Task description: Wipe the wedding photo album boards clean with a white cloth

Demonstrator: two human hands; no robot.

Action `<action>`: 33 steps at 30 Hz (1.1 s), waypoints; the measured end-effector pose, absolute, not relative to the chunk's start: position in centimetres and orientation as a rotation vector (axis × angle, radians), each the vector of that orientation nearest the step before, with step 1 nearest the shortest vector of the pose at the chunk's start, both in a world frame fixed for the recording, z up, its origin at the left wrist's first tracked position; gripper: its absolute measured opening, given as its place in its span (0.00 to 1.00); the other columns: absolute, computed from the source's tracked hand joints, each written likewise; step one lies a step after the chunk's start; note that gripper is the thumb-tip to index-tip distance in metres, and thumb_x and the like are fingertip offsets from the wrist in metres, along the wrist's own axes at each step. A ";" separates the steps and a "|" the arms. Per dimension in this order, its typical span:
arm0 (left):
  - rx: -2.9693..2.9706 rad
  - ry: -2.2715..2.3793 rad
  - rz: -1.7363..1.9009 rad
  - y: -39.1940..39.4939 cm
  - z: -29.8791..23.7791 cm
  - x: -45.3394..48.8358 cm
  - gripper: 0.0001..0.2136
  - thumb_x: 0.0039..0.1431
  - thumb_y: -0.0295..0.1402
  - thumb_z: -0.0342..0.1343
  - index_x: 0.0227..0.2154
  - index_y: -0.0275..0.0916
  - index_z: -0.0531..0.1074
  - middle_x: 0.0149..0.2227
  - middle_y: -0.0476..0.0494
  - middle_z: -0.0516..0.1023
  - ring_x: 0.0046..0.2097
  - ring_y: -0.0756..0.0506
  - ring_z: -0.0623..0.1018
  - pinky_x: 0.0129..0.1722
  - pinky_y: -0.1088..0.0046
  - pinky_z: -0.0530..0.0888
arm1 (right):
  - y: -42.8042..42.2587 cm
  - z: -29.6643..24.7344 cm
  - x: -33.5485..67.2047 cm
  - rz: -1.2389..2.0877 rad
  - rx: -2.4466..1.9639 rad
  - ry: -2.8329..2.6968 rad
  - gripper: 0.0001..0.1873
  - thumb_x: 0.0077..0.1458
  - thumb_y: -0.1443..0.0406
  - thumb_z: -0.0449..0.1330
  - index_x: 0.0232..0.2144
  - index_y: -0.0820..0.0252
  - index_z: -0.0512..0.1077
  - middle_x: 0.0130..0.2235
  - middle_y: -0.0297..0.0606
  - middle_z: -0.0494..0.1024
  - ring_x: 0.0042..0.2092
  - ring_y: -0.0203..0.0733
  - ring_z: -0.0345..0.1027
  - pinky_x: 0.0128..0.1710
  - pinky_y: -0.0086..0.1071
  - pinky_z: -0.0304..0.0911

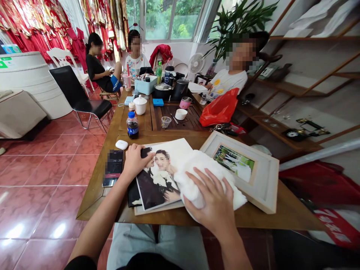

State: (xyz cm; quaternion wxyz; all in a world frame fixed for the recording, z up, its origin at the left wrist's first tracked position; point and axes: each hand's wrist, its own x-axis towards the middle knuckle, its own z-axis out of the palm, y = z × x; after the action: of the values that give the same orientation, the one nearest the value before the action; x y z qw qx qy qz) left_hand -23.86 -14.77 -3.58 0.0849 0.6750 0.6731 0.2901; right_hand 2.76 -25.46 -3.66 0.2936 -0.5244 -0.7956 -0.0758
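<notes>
My left hand (pixel 134 161) lies flat on the upper left corner of a large wedding photo print (pixel 157 180), holding it down on the wooden table (pixel 253 217). My right hand (pixel 215 202) presses a white cloth (pixel 194 168) onto the right part of the print, fingers spread over the cloth. A white framed photo (pixel 244 168) lies just right of the cloth. More prints are stacked under the top one.
A phone (pixel 114 167) and a white earbud case (pixel 122 144) lie left of the print. A cola bottle (pixel 132 125), tea tray (pixel 180 118), cups, kettle and a red plastic bag (pixel 219 108) stand farther back. Three people sit at the far end. A black chair (pixel 78 97) stands left.
</notes>
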 end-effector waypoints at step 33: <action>2.046 1.989 0.897 -14.5 -4.3 -24.2 0.17 0.59 0.47 0.64 0.43 0.40 0.75 0.44 0.40 0.75 0.50 0.37 0.74 0.52 0.59 0.71 | -28.5 -3.2 -4.7 0.034 -1.032 -2.407 0.41 0.48 0.52 0.61 0.64 0.48 0.64 0.67 0.39 0.68 0.67 0.61 0.56 0.69 0.58 0.27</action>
State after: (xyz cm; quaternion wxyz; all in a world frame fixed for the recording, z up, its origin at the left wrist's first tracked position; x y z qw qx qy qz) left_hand -24.22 -14.49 -4.26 0.0751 0.6820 0.6632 0.2989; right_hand -4.73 -28.48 -3.19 0.2584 -0.3808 -0.8877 0.0125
